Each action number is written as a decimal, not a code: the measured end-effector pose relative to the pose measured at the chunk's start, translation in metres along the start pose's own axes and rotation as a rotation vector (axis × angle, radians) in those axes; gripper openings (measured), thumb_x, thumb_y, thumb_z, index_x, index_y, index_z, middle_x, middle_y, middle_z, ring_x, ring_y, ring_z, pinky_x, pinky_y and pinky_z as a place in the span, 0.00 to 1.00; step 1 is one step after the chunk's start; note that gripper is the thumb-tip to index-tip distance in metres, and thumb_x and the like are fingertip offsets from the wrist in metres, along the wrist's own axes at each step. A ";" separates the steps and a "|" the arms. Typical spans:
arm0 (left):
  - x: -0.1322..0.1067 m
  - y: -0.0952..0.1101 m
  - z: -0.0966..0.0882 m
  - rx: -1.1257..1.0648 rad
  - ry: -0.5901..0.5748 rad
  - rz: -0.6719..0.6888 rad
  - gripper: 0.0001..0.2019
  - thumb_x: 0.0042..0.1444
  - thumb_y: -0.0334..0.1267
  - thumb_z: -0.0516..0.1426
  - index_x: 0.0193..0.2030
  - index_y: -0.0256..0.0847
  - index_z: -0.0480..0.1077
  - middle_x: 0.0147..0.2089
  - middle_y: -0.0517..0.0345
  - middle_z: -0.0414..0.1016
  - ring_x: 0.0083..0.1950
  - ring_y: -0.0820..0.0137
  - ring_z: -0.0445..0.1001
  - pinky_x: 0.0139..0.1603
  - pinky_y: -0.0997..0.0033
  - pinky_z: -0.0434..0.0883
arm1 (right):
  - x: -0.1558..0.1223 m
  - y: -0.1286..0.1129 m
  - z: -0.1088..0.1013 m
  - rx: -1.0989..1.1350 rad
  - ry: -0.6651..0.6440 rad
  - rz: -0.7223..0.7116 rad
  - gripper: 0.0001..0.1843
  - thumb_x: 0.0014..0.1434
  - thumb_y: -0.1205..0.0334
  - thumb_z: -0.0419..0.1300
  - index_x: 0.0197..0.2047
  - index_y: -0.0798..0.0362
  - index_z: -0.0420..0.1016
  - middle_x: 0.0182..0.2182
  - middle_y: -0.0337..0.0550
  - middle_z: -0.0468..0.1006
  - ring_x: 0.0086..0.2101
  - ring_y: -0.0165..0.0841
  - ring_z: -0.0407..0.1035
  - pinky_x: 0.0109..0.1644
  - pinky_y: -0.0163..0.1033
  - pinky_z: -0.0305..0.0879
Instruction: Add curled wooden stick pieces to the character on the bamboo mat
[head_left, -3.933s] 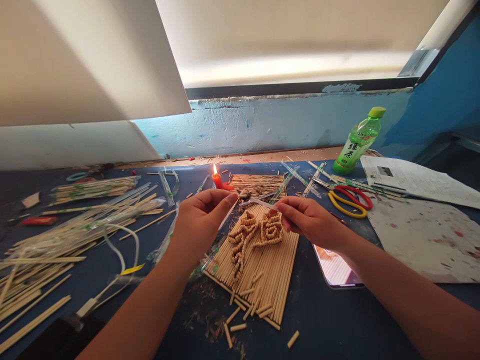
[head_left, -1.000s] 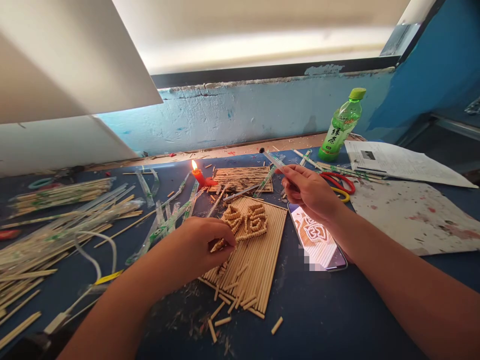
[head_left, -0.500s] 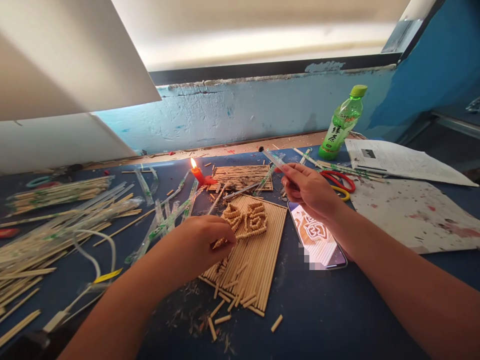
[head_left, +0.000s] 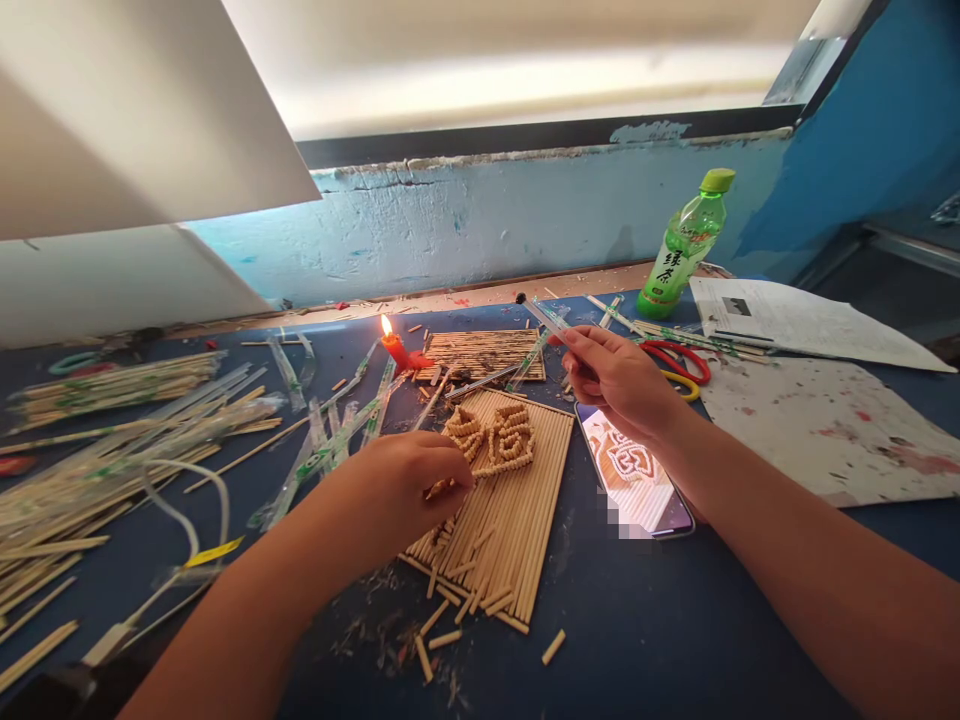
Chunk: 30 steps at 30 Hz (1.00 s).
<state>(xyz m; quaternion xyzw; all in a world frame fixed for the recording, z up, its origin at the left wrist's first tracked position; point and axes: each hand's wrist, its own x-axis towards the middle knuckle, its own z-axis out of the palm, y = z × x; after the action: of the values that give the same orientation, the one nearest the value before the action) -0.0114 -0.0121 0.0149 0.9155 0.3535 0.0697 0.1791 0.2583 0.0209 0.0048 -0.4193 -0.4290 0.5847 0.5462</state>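
Note:
My left hand [head_left: 427,478] is closed over the left side of a panel of wooden sticks [head_left: 525,530], its fingertips pinched at the raised pattern of short stick pieces [head_left: 514,437]. What those fingers hold, if anything, is hidden. My right hand [head_left: 611,375] grips a clear plastic strip [head_left: 545,314] with a dark, burnt-looking tip, held up behind the panel. Below that hand lies a phone [head_left: 637,480] showing a picture of a similar pattern. Loose cut stick pieces [head_left: 480,575] are scattered on the panel's near end.
A lit red candle [head_left: 397,350] burns beside a scorched stick panel [head_left: 487,357]. Bundled sticks and plastic wrappers [head_left: 150,440] cover the left, with a white cable [head_left: 225,490]. To the right are scissors [head_left: 682,375], a green bottle [head_left: 686,245] and papers [head_left: 817,325].
Both hands stay nearly where they were. The candle flame and overall view shift only very slightly.

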 end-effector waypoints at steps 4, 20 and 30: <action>0.000 0.000 0.000 0.005 -0.002 -0.004 0.08 0.58 0.33 0.55 0.34 0.45 0.76 0.34 0.61 0.77 0.33 0.72 0.73 0.35 0.72 0.67 | 0.000 0.000 0.000 -0.003 -0.003 0.001 0.08 0.62 0.57 0.61 0.38 0.54 0.76 0.24 0.34 0.65 0.18 0.20 0.47 0.20 0.33 0.37; 0.000 0.005 -0.004 0.028 0.007 -0.030 0.07 0.59 0.34 0.55 0.35 0.45 0.74 0.32 0.62 0.75 0.31 0.73 0.71 0.33 0.72 0.64 | -0.001 -0.001 0.000 -0.023 -0.004 0.001 0.09 0.61 0.55 0.62 0.37 0.52 0.75 0.23 0.34 0.65 0.18 0.22 0.47 0.20 0.35 0.38; -0.001 0.004 -0.003 0.029 0.019 -0.017 0.07 0.60 0.35 0.55 0.36 0.45 0.75 0.32 0.62 0.75 0.31 0.73 0.71 0.32 0.72 0.63 | -0.001 -0.001 0.000 -0.031 -0.005 0.001 0.09 0.61 0.56 0.61 0.38 0.53 0.75 0.24 0.35 0.65 0.19 0.22 0.47 0.21 0.35 0.37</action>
<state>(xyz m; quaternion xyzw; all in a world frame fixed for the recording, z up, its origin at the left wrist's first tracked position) -0.0105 -0.0139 0.0194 0.9142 0.3640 0.0717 0.1631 0.2587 0.0203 0.0056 -0.4264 -0.4393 0.5793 0.5382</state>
